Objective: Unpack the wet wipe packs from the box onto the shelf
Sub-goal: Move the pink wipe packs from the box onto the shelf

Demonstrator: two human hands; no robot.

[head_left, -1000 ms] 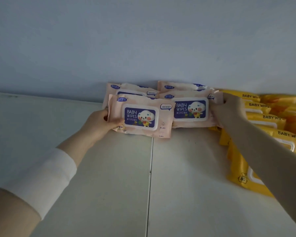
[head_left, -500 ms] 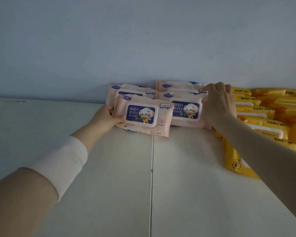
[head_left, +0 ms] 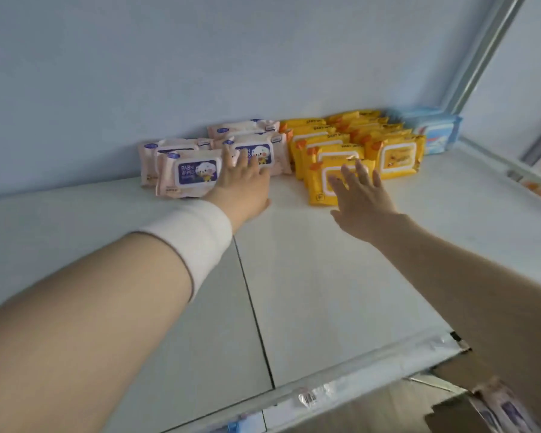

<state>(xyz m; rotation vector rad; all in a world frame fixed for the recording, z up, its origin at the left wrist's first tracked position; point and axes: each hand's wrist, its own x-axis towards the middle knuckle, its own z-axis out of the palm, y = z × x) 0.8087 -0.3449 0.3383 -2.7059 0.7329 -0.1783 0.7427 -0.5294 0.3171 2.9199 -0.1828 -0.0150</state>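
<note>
Pink wet wipe packs are stood upright in two short rows at the back of the white shelf, close against the pale blue wall, their printed faces turned to the front. Just beside them on the right, yellow packs are ranked in deeper rows, and blue packs are stacked in the far corner near a metal upright. The left hand is held flat with its fingers straight, lying across the gap between the two front pink packs; nothing is gripped, and whether the fingertips press on the wrappers cannot be told through the blur. A white band is worn on the left forearm. The right hand is spread wide, palm down, in front of the nearest yellow pack, and nothing is held in it. A dark seam is seen running from front to back across the shelf between the two arms. Below the shelf's front edge, at the lower right, part of a brown cardboard box is visible, with blurred wrappers inside.
</note>
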